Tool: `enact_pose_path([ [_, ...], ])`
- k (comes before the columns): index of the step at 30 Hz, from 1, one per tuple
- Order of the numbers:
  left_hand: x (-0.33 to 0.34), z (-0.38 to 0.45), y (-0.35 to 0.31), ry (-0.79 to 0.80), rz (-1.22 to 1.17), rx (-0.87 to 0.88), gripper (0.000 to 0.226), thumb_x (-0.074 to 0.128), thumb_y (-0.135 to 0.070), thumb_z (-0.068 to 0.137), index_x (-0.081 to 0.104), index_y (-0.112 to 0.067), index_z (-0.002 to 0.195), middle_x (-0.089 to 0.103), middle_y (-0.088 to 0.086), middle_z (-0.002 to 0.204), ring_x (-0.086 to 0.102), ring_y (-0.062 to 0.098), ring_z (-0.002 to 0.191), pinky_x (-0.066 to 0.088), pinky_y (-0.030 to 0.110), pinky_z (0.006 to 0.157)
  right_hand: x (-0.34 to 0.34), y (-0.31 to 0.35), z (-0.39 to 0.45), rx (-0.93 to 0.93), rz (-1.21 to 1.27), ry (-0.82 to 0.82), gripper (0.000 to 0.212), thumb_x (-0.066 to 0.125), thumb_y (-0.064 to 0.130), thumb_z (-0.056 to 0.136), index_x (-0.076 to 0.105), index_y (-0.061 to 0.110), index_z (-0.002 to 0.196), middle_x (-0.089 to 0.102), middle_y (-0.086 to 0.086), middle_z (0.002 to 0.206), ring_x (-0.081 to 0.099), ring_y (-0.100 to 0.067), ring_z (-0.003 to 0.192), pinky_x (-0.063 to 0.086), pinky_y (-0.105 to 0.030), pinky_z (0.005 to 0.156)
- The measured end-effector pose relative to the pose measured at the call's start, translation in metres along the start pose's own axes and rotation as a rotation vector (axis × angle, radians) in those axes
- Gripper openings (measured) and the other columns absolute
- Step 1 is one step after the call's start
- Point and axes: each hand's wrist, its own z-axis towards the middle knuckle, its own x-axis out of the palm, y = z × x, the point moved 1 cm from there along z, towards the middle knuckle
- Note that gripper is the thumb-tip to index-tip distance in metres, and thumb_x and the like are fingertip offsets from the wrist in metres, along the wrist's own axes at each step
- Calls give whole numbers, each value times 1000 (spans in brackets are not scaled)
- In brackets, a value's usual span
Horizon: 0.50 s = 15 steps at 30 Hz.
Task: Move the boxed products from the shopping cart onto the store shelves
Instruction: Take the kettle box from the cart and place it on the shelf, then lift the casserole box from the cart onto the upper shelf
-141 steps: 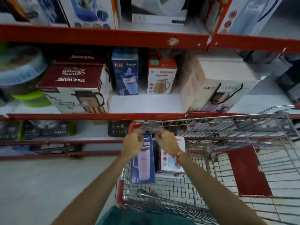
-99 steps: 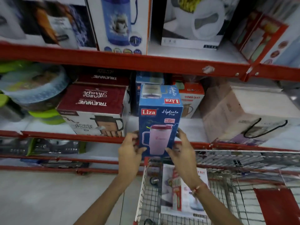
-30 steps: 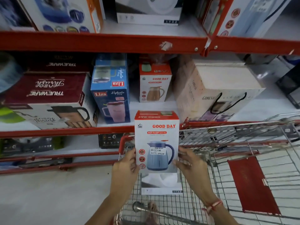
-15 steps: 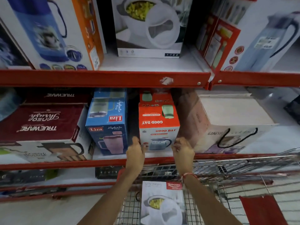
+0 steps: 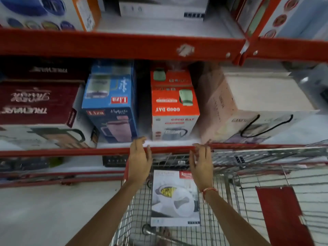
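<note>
The orange and white Good Day kettle box (image 5: 174,112) stands on the middle shelf (image 5: 71,152), to the right of the blue Liza mug box (image 5: 111,105). My left hand (image 5: 140,161) and my right hand (image 5: 202,163) hover just below the shelf's red front edge, both open and holding nothing. They are apart from the kettle box. Under them, a white casserole box (image 5: 174,197) lies flat in the wire shopping cart (image 5: 248,183).
A maroon Trueware box (image 5: 39,110) fills the shelf's left side and a large pale box (image 5: 257,103) its right. More boxes stand on the upper shelf (image 5: 124,45). A red flap (image 5: 282,213) lies in the cart. Grey floor at lower left.
My hands set the Good Day box on the shelf next to the Liza box, let go and drew back below the shelf edge. The view tilted slightly downward.
</note>
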Motion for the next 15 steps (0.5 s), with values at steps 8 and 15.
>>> enact_pose_path([
  [8,62,-103,94,559,120,-399,42,57,-9,86,44,-3,125,54,19,126,58,34,108,53,42,89,39,-111,-113,739,-67,643,79,74,18,77,31,2,141,40,-23,142,41,-38,129,41,-48,108],
  [15,109,-140,127,827,-110,-836,58,55,-1,83,34,-9,137,50,13,136,56,29,110,51,34,80,79,-154,-130,1136,331,719,54,74,5,76,52,0,125,66,-20,112,65,-34,97,54,-49,89],
])
